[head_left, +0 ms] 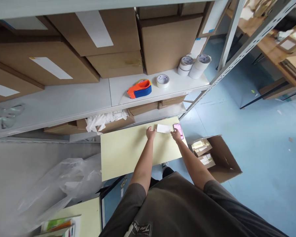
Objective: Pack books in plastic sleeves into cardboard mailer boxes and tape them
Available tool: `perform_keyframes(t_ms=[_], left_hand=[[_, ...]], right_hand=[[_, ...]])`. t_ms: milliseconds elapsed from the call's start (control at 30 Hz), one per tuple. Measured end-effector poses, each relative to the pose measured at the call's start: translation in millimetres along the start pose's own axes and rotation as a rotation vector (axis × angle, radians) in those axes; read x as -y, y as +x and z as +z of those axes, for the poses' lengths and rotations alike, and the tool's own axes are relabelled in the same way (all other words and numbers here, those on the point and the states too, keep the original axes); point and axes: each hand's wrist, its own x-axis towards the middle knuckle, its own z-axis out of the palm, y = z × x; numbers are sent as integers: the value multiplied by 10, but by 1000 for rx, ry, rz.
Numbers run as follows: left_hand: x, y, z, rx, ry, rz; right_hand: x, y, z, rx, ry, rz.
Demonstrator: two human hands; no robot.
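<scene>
A pale yellow table top (pixel 128 151) lies below me. On its far edge rests a white paper slip (pixel 163 128). My left hand (pixel 150 133) sits at the slip's left end, fingers curled and touching it. My right hand (pixel 176 134) rests at the slip's right end, on the lower edge of a phone with a pink screen (pixel 178 129). Neither hand lifts anything; the fingers are too small to read clearly.
A white shelf (pixel 88 98) beyond the table carries an orange and blue tape dispenser (pixel 139 89), tape rolls (pixel 162 80) and cardboard boxes (pixel 167 42). An open carton (pixel 219 158) stands on the blue floor at right. Clear plastic bags (pixel 64 184) lie at lower left.
</scene>
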Motion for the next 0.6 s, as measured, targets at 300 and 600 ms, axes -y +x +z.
perform_keyframes(t_ms=[300, 600], left_hand=[[538, -736, -626, -111, -177, 63], [1557, -1829, -1817, -397, -86, 176]], right_hand=[[70, -389, -221, 89, -36, -334], [716, -1182, 1067, 562, -60, -786]])
